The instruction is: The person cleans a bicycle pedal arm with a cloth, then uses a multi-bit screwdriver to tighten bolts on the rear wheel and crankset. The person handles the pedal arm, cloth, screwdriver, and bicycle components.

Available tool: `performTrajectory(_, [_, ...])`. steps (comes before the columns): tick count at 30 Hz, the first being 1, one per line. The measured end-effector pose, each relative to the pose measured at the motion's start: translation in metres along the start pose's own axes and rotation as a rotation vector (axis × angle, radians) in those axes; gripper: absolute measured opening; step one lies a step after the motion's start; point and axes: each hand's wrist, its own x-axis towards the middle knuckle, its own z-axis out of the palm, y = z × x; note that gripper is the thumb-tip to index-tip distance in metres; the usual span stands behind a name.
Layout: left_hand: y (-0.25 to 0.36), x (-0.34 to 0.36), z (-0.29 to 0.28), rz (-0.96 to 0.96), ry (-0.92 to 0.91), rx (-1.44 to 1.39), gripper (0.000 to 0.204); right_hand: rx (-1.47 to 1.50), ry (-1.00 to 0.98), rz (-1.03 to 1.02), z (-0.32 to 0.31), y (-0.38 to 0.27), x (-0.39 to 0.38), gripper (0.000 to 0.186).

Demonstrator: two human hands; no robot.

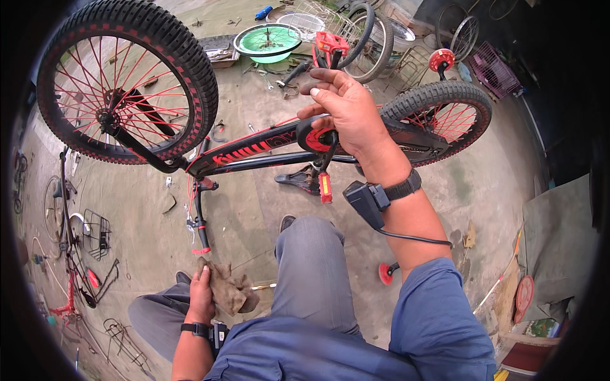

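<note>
An upside-down black bicycle (pixel 254 154) with red spokes stands before me. Its front wheel (pixel 202 70) rises at the left, and the rear wheel (pixel 473 101) is at the right. My right hand (pixel 349 108) is raised over the crank area, fingers apart and partly bent, with nothing visible in it. Just below the fingers are the red chainring (pixel 312 136) and a red pedal (pixel 325 188); another red pedal (pixel 332 43) sticks up beyond. Low at the left, near my knee, my left hand (pixel 201 295) is closed on a crumpled brown rag (pixel 230 291).
The saddle (pixel 295 180) and handlebar (pixel 201 222) rest near the ground. A green basin (pixel 270 43), loose wheels (pixel 375 47) and scattered parts lie at the back. A red training wheel (pixel 386 274) is at my right, and a wire basket (pixel 96 233) lies left.
</note>
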Motion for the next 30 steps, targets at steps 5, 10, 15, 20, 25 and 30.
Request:
performTrajectory(5, [-0.004, 0.005, -0.003, -0.004, 0.001, 0.009, 0.031, 0.063, -0.038, 0.170, 0.003, 0.029, -0.063, 0.033])
performTrajectory(10, [0.001, -0.001, 0.006, -0.003, 0.011, -0.018, 0.028, 0.066, -0.166, 0.270, 0.022, 0.044, -0.092, 0.033])
performTrajectory(15, [0.018, -0.015, 0.024, 0.034, -0.071, -0.118, 0.031, -0.009, -0.404, 0.343, 0.070, 0.069, -0.105, 0.039])
performTrajectory(20, [0.045, -0.024, 0.038, 0.110, -0.107, -0.194, 0.041, -0.538, -0.684, 0.122, 0.128, 0.103, -0.117, 0.060])
performTrajectory(25, [0.068, -0.043, 0.049, 0.160, -0.265, -0.314, 0.058, -0.795, -0.743, 0.011, 0.165, 0.131, -0.137, 0.095])
performTrajectory(30, [0.073, -0.054, 0.067, 0.207, -0.510, -0.356, 0.082, -0.711, -0.753, 0.086, 0.169, 0.147, -0.137, 0.102])
